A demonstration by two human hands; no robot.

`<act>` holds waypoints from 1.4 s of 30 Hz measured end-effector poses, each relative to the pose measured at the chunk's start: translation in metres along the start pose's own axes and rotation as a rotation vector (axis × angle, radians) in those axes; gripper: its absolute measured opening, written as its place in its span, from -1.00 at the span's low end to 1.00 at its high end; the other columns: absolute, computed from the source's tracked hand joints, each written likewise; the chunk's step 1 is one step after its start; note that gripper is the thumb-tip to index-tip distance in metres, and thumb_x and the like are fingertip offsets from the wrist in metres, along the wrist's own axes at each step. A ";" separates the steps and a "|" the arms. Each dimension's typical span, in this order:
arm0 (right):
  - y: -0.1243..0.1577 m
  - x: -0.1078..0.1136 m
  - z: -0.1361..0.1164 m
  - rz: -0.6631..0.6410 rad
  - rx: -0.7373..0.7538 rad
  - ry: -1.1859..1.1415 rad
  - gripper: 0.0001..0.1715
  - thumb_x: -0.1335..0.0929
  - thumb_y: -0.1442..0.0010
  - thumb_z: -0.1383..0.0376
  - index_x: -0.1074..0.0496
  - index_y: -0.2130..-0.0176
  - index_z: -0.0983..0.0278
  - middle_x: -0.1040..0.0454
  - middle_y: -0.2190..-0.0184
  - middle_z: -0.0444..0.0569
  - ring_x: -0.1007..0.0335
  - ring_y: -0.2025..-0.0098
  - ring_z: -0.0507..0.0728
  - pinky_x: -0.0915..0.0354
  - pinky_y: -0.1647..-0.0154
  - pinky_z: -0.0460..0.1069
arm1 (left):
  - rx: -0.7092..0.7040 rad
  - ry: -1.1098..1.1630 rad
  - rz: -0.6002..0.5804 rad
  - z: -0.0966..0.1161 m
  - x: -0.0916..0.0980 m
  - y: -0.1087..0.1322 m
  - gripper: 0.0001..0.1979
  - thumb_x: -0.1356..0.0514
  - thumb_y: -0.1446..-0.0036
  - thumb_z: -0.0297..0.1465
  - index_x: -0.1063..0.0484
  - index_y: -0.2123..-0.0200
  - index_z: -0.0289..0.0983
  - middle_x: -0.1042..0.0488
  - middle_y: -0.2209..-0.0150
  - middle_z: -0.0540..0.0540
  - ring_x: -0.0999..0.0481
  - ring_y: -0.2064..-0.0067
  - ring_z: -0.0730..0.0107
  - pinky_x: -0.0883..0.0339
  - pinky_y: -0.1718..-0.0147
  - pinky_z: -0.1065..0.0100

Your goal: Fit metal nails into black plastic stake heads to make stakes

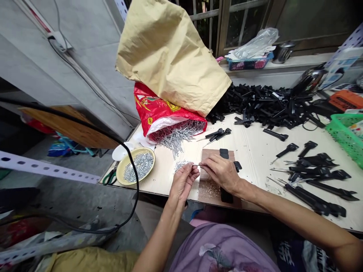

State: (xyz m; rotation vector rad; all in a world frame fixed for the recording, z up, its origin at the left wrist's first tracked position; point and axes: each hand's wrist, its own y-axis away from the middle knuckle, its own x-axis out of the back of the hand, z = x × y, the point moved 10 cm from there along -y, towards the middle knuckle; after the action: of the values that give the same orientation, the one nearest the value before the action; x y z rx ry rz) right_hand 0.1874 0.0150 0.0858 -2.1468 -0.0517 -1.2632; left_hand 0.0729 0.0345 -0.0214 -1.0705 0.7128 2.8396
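Observation:
Over the front of the table, my left hand and my right hand meet with their fingertips nearly together. A short, thin metal pin spans the gap, pinched by both hands. Whether a smaller part sits at its left end is too small to tell. Under my right hand lies a brown board with pale crumbs on it, and black pieces show at its edge. Just behind my left fingers is a small pile of silvery bits. Farther left, a yellow bowl holds many small shiny metal parts.
A red bag spills long metal pins under a tan sack. Black plastic parts heap at the back. Black-handled tools lie right, near a green basket. A black cable loops at left beside scissors.

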 end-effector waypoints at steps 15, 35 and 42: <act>0.014 0.010 -0.001 0.084 0.033 0.298 -0.79 -0.23 -0.28 0.31 -0.40 0.35 0.25 -0.40 0.43 -0.06 -0.22 0.34 0.09 -0.05 0.32 -0.01 | -0.065 -0.137 0.019 -0.009 -0.008 -0.008 -0.67 -0.45 0.28 -0.35 -0.49 0.43 -0.41 -0.52 0.51 -0.05 -0.48 0.49 0.54 -0.44 0.40 0.45; 0.032 -0.015 0.045 -0.119 -0.226 -0.360 -0.80 -0.22 -0.29 0.28 -0.39 0.29 0.27 -0.37 0.35 -0.05 -0.31 0.29 0.06 -0.23 0.26 -0.06 | -0.101 -0.380 -0.034 -0.017 -0.018 -0.010 -0.74 -0.38 0.15 -0.31 -0.52 0.42 -0.39 -0.53 0.52 -0.07 -0.48 0.50 0.54 -0.36 0.41 0.48; 0.050 0.004 0.076 -0.131 -0.201 -0.252 -0.79 -0.23 -0.29 0.24 -0.41 0.23 0.24 -0.39 0.32 -0.06 -0.34 0.28 0.04 -0.26 0.27 -0.07 | 0.029 -0.390 -0.126 -0.053 -0.040 -0.018 -0.70 -0.36 0.11 -0.27 -0.53 0.35 -0.38 -0.54 0.42 -0.10 -0.49 0.44 0.53 -0.39 0.35 0.45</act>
State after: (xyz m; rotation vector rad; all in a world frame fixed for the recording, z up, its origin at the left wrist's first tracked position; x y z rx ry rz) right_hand 0.2652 0.0150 0.0384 -2.5037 -0.1807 -1.1003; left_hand 0.1394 0.0334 -0.0379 -0.5088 0.6239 2.7907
